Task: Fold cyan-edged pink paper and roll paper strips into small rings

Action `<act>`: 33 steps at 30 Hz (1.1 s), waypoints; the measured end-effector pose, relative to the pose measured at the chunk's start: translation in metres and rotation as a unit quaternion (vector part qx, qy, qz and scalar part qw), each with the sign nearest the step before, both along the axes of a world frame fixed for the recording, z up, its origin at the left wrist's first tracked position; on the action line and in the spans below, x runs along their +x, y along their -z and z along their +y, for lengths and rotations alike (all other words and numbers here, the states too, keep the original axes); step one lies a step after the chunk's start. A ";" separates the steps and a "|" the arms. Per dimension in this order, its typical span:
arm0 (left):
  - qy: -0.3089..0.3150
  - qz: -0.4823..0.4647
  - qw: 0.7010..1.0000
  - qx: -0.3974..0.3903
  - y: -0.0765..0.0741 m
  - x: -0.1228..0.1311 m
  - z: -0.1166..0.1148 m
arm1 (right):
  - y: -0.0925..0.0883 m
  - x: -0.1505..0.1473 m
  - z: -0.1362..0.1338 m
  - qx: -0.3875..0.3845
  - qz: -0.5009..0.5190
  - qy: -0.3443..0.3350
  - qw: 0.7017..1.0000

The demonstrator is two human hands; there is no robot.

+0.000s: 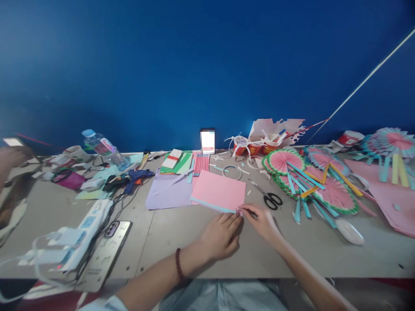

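A pink sheet of paper (220,190) lies at the middle of the table, with a light blue strip (210,205) along its near edge. My left hand (222,236) has its fingers bent together over that edge, close to the near right corner. At the same corner, my right hand (262,222) pinches the paper between thumb and forefinger; the folded bit there is partly hidden. Black-handled scissors (268,198) rest just right of the sheet, apart from both hands. Beneath the pink sheet's left side lies a lilac sheet (170,192).
Watermelon-patterned paper fans (333,194) and a white computer mouse (350,232) are on the right. Red cups (256,147) and a lit phone (208,141) stand by the blue wall. Leftward are a glue gun (134,179), a bottle (105,147), a power strip (87,231), and another person's hand (13,160).
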State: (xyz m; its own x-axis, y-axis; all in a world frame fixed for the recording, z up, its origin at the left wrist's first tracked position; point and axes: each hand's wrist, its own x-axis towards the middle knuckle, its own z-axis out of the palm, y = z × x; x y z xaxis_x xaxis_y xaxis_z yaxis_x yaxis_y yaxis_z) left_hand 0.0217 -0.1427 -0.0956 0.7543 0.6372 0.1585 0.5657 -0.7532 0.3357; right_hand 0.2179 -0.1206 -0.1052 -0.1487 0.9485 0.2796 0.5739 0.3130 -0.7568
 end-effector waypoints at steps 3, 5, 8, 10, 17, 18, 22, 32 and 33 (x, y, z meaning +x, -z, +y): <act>0.005 0.002 1.000 0.008 0.001 -0.001 0.000 | 0.001 0.000 -0.001 -0.003 0.012 0.002 1.000; 0.007 0.009 1.000 0.023 0.003 -0.002 -0.001 | 0.001 0.000 -0.001 -0.009 0.017 0.007 1.000; 0.009 0.020 0.999 0.039 0.005 -0.002 -0.002 | 0.001 0.000 -0.001 -0.018 0.020 0.012 1.000; 0.015 0.028 0.998 0.051 0.004 -0.002 -0.002 | 0.001 0.000 -0.002 -0.020 0.018 0.017 0.999; 0.015 0.018 0.998 0.050 0.003 0.000 -0.002 | 0.005 0.000 -0.004 -0.011 0.015 0.040 0.999; 0.006 0.007 0.999 0.036 0.004 0.000 -0.001 | 0.006 0.001 -0.004 -0.002 0.013 0.040 0.999; -0.031 -0.025 0.999 -0.011 0.003 0.000 0.000 | 0.008 0.007 -0.006 0.019 -0.016 0.022 0.999; -0.031 -0.027 0.999 -0.019 0.006 0.000 0.001 | 0.008 0.026 -0.012 0.051 -0.118 -0.059 0.990; -0.030 -0.027 0.999 -0.019 0.006 0.000 0.001 | 0.009 0.027 -0.013 0.059 -0.124 -0.060 0.989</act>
State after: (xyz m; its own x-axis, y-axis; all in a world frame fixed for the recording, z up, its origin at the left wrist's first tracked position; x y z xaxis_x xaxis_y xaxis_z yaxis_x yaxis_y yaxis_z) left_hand 0.0218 -0.1413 -0.1018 0.7053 0.6875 0.1727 0.5904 -0.7046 0.3936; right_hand 0.2451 -0.1336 -0.1140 -0.3355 0.8831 0.3281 0.6910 0.4674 -0.5514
